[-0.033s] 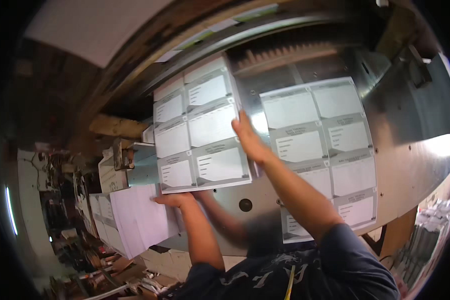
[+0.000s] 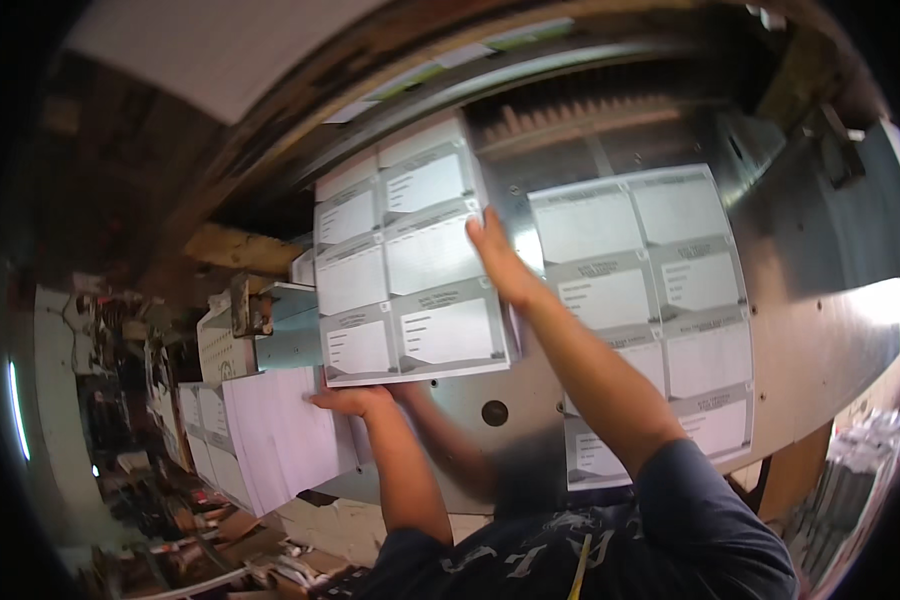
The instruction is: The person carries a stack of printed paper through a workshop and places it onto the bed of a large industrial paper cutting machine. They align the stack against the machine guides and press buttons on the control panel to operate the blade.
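Observation:
A thick stack of printed sheets [image 2: 425, 250], laid out in grey and white panels, lies on the metal table with its far end close to the machine's dark opening. My right hand [image 2: 505, 265] rests flat along the stack's right side, fingers stretched out. At the near edge, my left hand [image 2: 358, 401] touches the stack from below in view, its fingers pointing left; part of it is hard to see against the stack's edge. A second stack of similar printed sheets [image 2: 705, 285] lies to the right, partly covered by my right forearm.
Another paper stack [image 2: 285, 430] sits at lower left, its pale side facing me. The metal table [image 2: 460, 420] has a round dark hole [image 2: 494, 412]. A machine beam [image 2: 440, 75] spans the far side. Bundled material [image 2: 855, 460] stands at far right.
My right hand has slid slightly farther along the stack's right side. The whole view has shifted a little; my left hand keeps its place at the near edge.

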Demonstrator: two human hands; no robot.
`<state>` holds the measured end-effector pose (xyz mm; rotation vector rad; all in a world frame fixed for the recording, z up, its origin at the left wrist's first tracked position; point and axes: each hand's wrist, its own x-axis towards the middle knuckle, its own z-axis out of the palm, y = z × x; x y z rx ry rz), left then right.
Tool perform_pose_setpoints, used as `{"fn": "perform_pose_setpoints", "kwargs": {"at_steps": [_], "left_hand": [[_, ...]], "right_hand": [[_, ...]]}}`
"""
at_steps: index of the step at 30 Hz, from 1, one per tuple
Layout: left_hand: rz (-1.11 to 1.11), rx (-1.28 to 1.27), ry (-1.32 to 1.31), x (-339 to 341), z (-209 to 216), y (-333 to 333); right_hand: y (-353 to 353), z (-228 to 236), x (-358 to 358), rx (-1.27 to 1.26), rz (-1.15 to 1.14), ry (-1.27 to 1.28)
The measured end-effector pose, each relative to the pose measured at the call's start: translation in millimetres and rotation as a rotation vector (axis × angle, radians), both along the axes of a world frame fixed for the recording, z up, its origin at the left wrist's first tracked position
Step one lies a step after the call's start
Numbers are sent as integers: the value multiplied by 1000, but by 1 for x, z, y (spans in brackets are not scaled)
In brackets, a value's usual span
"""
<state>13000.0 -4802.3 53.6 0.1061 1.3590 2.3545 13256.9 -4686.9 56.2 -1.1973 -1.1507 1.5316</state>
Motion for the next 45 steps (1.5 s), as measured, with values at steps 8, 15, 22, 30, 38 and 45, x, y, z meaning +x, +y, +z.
{"fn": "perform_pose_setpoints", "kwargs": {"at_steps": [8,15,22,30,38,45], "left_hand": [[243,101,-97,-2,2,3],[203,106,-95,-10,-20,0],[235,77,-74,-14,-15,5],[125,88,-115,1,-1,5],[44,21,-24,12,4,6],[-89,11,33,1,-4,4]], "right_hand": [[78,41,-5,-39,26,502],[78,8,-13,147,-387,498],[-10,-3,2,-45,-115,243],[-26,-25,-15,13,-299,361],[-35,-11,-7,-44,-466,323],[-32,2,5,-1,-481,202]]}}
